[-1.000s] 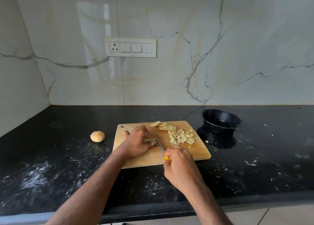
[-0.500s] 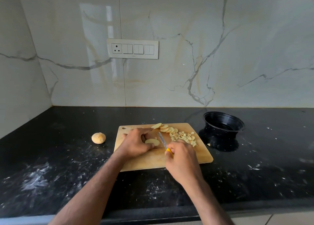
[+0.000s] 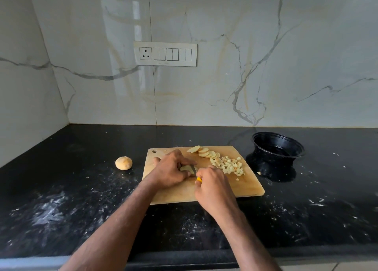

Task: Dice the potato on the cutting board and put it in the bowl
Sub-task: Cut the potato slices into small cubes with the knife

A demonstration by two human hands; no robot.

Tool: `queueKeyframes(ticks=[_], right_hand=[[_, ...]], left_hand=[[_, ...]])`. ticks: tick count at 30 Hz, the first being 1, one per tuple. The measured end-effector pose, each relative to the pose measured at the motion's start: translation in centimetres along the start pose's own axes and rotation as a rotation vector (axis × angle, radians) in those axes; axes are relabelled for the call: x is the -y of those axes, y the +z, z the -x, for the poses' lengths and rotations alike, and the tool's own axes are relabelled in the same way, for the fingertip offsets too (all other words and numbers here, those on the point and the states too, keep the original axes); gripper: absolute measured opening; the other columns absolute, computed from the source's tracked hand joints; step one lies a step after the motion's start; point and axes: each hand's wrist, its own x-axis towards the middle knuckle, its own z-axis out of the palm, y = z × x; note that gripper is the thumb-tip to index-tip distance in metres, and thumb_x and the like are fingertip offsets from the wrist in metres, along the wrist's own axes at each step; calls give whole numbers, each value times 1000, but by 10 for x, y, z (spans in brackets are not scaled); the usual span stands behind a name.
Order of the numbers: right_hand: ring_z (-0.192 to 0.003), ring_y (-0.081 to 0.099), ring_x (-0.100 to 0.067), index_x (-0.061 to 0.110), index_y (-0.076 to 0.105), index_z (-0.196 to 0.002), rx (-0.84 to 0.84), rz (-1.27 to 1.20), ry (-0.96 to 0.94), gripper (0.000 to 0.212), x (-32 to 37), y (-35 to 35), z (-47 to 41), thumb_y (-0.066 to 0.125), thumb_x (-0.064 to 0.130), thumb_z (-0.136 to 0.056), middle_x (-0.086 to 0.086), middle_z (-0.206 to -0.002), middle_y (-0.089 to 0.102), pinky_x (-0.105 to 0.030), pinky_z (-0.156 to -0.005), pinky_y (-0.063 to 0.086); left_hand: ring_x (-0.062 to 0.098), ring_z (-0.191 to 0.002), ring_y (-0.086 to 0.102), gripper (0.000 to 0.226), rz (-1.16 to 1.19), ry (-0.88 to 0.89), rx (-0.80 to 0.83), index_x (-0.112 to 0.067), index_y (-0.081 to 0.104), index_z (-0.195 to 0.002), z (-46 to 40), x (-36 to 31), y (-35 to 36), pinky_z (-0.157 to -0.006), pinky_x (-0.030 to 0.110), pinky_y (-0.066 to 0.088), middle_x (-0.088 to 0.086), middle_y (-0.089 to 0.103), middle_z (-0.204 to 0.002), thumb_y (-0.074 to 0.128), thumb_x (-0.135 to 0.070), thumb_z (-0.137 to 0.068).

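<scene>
Just below the middle of the frame, the left hand presses curled fingers down on a potato slice lying on the cutting board. The right hand is wrapped around the yellow handle of a knife, whose blade shows only as a short sliver between the two hands, touching or just above the slice; which one I cannot tell.

The biggest risk is to the left fingertips. They sit right beside the blade, and the slice is thin and flat, so there is little to hold. If it slides on the board under the cut, the edge could run into a finger. The right hand also hides most of the blade from this view, so its angle is hard to judge.

A row of uncut slices lies toward the upper edge of the board, touching the heap of diced pieces to the right of the hands. A stray piece already lies off the board on the dark counter, near the black bowl in the right middle of the frame. More could scatter if the chopping is hard, or later when the heap is carried across the gap to the bowl, which appears to hold no potato yet. Another potato sits on the counter left of the board.
</scene>
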Motion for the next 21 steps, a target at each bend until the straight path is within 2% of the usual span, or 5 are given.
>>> queueKeyframes(ticks=[6,11,14,17,21], right_hand=[[-90,52,-7,16,72,-113,21,1,-13,20,-3,-2,8,60,13,-97,3,-107,62,-13,-76,43],[-90,52,-10,21,63,-86,53,11,1,15,-1,-12,25,59,11,-96,7,-96,55,-20,-74,48],[-86,50,-7,25,48,-74,71,4,4,28,-7,-18,33,60,14,-96,10,-90,51,-15,-68,36],[-84,52,-5,19,60,-78,57,-16,6,18,-12,-24,42,62,16,-95,11,-89,53,-16,-65,42],[-77,56,-6,17,69,-81,-29,-104,38,9,-17,-29,49,67,15,-90,12,-83,55,-26,-66,52]], left_hand=[[12,-110,48,34,15,-70,-10,-51,71,-114,1,-3,1,-109,61,24,-29,42,-93,76,-36,-84],[11,-111,49,30,15,-79,-7,-50,73,-110,3,-3,-1,-110,61,24,-32,44,-94,77,-35,-85],[15,-116,52,27,26,-71,-8,-48,75,-107,3,-3,-1,-112,64,25,-31,45,-96,76,-31,-87],[14,-116,52,22,19,-63,-22,-44,76,-106,3,-2,0,-112,64,26,-29,45,-99,75,-31,-87],[17,-117,52,27,19,-43,-16,-41,76,-112,3,-3,0,-112,64,30,-22,49,-105,73,-29,-88]])
